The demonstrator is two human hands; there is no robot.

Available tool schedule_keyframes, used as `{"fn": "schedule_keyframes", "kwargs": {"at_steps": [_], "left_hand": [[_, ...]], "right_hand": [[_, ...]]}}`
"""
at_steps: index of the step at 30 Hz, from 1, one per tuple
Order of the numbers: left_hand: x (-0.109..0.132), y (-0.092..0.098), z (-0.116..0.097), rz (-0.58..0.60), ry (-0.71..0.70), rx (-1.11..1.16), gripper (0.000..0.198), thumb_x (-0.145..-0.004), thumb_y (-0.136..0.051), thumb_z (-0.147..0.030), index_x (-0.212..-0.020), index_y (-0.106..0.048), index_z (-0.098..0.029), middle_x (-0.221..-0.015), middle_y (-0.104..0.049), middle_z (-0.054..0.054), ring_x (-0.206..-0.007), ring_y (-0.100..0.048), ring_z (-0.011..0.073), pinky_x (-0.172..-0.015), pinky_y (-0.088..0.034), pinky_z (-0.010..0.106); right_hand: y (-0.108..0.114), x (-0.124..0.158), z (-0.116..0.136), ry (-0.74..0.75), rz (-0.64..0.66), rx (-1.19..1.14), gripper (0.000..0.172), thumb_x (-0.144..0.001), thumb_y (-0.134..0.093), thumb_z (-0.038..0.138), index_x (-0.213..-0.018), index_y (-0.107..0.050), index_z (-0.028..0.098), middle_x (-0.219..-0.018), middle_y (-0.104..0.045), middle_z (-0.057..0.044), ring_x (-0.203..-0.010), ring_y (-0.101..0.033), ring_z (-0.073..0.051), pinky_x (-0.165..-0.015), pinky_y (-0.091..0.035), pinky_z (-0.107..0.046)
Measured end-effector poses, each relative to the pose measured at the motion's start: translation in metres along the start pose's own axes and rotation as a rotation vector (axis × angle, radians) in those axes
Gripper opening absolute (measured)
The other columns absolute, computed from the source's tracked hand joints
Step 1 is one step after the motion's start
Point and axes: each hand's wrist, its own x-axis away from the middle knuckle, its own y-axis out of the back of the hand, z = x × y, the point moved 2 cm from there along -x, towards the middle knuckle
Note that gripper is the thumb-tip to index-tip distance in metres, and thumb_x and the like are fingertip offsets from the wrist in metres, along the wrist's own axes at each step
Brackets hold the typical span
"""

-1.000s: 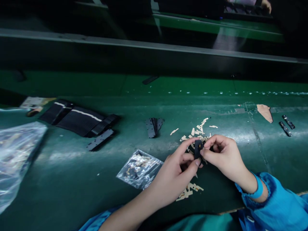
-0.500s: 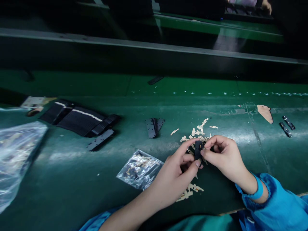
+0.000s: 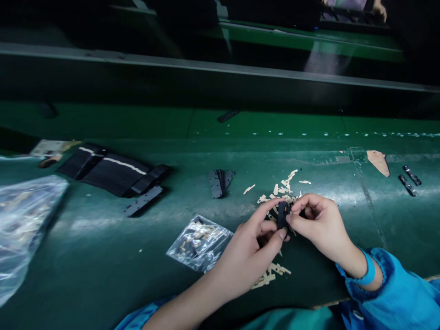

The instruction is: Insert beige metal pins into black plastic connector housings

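My left hand (image 3: 259, 240) holds a small black plastic part (image 3: 282, 215) upright between thumb and fingers. A small yellowish spot shows on the part's face. My right hand (image 3: 318, 222) is closed in a pinch at the part's right edge; whatever its fingertips hold is too small to make out. Under and around both hands lie many thin cream-coloured flat pieces (image 3: 282, 185), with more of them (image 3: 280, 269) nearer to me. Left of my left forearm sits a clear plastic bag (image 3: 197, 243) with small parts inside.
Stacked black strips (image 3: 115, 169) and a fanned bunch of black plates (image 3: 220, 182) lie to the left. A larger clear bag (image 3: 24, 229) is at the far left. Two black parts (image 3: 408, 184) and a tan scrap (image 3: 378, 162) lie at right. A dark ledge (image 3: 206, 87) runs across the back.
The black part has turned very slightly in my left hand. Both hands otherwise stay in the same place and grip.
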Motion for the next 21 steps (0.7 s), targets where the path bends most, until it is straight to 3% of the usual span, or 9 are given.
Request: {"fn": "schedule_keyframes", "kwargs": {"at_steps": [8, 21], "left_hand": [[0.0004, -0.0006, -0.0032, -0.008, -0.033, -0.010, 0.054, -0.094, -0.058, -0.028, -0.148, -0.050, -0.023, -0.073, -0.074, -0.001, -0.067, -0.067, 0.0192, -0.067, -0.051, 0.032], [0.0030, 0.0000, 0.0012, 0.010, -0.049, -0.082, 0.053, -0.097, -0.054, -0.027, -0.149, -0.046, -0.022, -0.070, -0.068, -0.003, -0.062, -0.064, 0.0170, -0.055, -0.047, 0.026]], "right_hand": [[0.0007, 0.0002, 0.0006, 0.020, -0.024, 0.047, 0.009, -0.067, -0.072, 0.025, -0.074, -0.069, 0.021, -0.067, -0.066, 0.002, -0.052, -0.040, -0.010, -0.050, -0.031, -0.026], [-0.0005, -0.0003, -0.0005, 0.072, -0.037, 0.047, 0.008, -0.071, -0.075, 0.025, -0.072, -0.070, 0.020, -0.062, -0.066, 0.003, -0.051, -0.041, -0.010, -0.048, -0.031, -0.023]]}}
